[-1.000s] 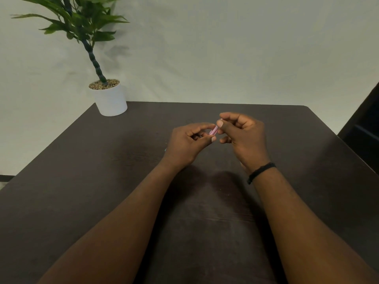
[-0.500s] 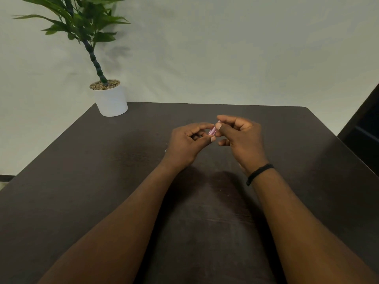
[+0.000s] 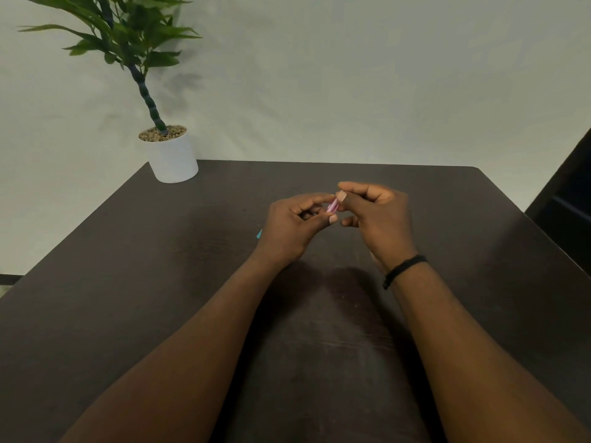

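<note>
A small pink object (image 3: 333,205) is held between both hands above the middle of the dark table (image 3: 160,282). My left hand (image 3: 294,228) pinches its lower end with thumb and forefinger. My right hand (image 3: 377,215), with a black band on the wrist, pinches its upper end the same way. Most of the pink object is hidden by the fingers, and its shape is too small to tell. A small teal thing (image 3: 259,233) peeks out from behind my left hand on the table.
A potted plant in a white pot (image 3: 174,158) stands at the table's far left corner, against a pale wall. A dark piece of furniture (image 3: 569,212) stands past the table's right edge.
Both hands have stayed together on the pink object, with only slight shifts of the right hand's fingers.
</note>
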